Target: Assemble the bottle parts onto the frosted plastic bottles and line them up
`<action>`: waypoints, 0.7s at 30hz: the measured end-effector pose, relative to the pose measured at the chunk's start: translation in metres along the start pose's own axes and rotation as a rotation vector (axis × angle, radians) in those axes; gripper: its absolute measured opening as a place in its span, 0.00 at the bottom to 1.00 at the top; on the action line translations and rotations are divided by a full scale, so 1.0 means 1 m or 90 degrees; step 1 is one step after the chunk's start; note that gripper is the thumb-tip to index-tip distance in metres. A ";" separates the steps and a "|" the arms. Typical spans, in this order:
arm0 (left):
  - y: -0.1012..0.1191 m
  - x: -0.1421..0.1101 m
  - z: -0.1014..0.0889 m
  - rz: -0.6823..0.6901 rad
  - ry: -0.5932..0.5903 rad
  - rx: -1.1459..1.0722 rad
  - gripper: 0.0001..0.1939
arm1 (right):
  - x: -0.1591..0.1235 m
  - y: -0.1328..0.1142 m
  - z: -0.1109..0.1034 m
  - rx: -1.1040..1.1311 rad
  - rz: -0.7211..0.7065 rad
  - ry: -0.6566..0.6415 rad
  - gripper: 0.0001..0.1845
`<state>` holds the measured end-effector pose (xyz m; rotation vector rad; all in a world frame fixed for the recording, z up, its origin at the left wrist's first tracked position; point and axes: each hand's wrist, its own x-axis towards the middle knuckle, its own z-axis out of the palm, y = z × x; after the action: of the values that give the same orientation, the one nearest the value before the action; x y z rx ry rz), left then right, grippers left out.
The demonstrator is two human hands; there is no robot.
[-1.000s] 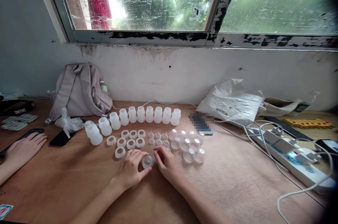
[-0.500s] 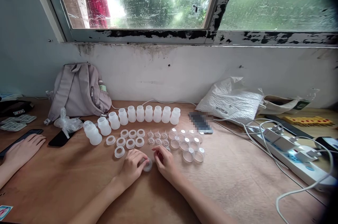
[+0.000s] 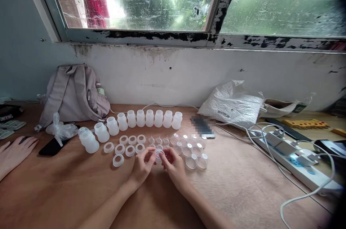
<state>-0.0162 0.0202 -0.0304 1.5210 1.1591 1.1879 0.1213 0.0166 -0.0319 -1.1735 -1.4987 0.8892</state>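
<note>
Both hands meet at the middle of the table, fingers closed round a translucent screw ring [image 3: 159, 155]. My left hand [image 3: 145, 164] pinches its left side and my right hand [image 3: 173, 164] its right side. A clear part seems to sit in the ring; fingers partly hide it. Just beyond lie several clear silicone bottle teats [image 3: 158, 140], the nearer ones partly covered by my hands. Several loose white screw rings [image 3: 118, 160] lie to the left, and several clear domed caps [image 3: 191, 162] to the right. A curved row of frosted bottles [image 3: 149, 118] stands behind.
At the left edge rests another person's hand [image 3: 18, 153], near a black phone [image 3: 51, 146] and a knotted plastic bag [image 3: 62, 131]. A backpack [image 3: 74, 94] leans on the wall. Rightward are a blurred phone [image 3: 202, 126], silver mailing bag [image 3: 231, 104] and cabled power strip [image 3: 297, 164].
The ring that lay under my left hand is now raised between both hands. My right hand has closed on it from the right. The view has shifted slightly.
</note>
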 end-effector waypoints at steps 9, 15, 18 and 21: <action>-0.002 -0.010 0.001 0.025 0.006 0.132 0.06 | -0.001 0.002 0.011 0.159 0.113 -0.048 0.13; -0.006 -0.009 0.003 0.021 0.039 0.164 0.06 | -0.002 0.008 0.019 0.168 0.109 -0.034 0.11; -0.006 -0.008 0.004 -0.015 0.018 0.086 0.07 | 0.000 0.007 0.019 0.172 0.118 -0.022 0.11; -0.003 -0.007 0.005 -0.043 -0.013 -0.037 0.11 | 0.003 0.004 0.013 0.216 0.131 0.002 0.11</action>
<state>-0.0128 0.0134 -0.0358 1.4368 1.1431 1.1487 0.1094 0.0209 -0.0381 -1.0848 -1.1799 1.2268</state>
